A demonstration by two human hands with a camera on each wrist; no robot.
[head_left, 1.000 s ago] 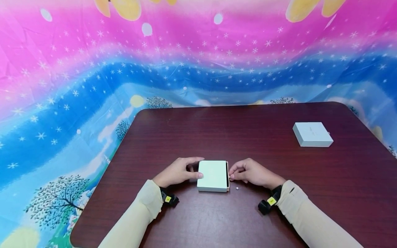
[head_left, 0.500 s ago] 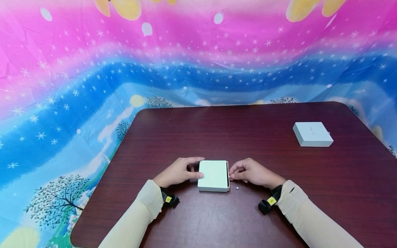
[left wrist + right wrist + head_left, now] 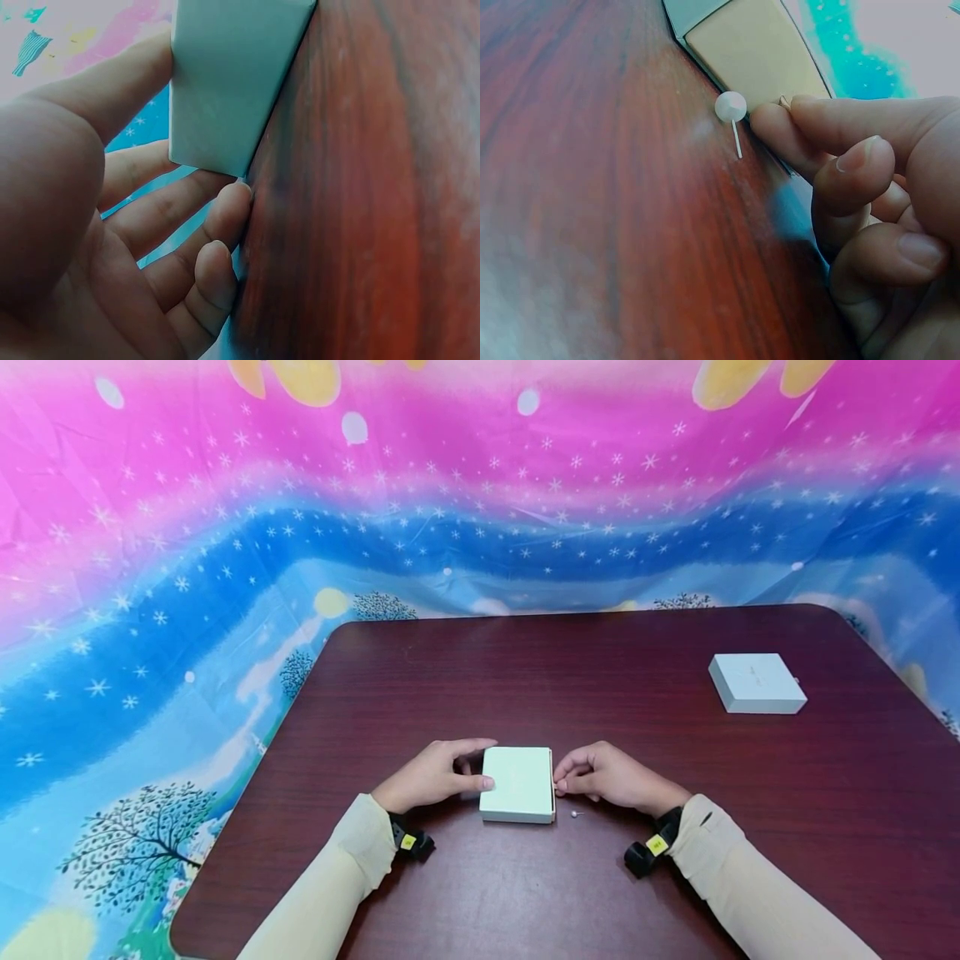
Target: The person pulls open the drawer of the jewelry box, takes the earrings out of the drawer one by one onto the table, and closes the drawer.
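Observation:
A small pale drawer-style gift box (image 3: 517, 783) lies flat on the table, its inner drawer (image 3: 757, 52) nearly flush with the sleeve's right end. At its left end, my left hand (image 3: 431, 777) holds the sleeve, thumb on the near part and index finger at the far corner; the left wrist view shows the other fingers curled beside the box end (image 3: 217, 90). From the right, my right hand (image 3: 611, 777) pinches a tiny pull tab (image 3: 784, 103) on the drawer's face between thumb and forefinger. What the drawer contains is hidden. A pearl stud earring (image 3: 731, 109) lies just beside the box.
Farther back on the right stands another white box (image 3: 757, 683) with faint lettering on its lid. The dark red wooden table (image 3: 525, 685) meets a colourful printed cloth (image 3: 480, 543) behind and on the left. Both wrists carry black cameras.
The box sleeve has slid slightly right over the drawer, and the dark gap at its right end has narrowed away. My left hand moved along with it; the right hand stayed in place.

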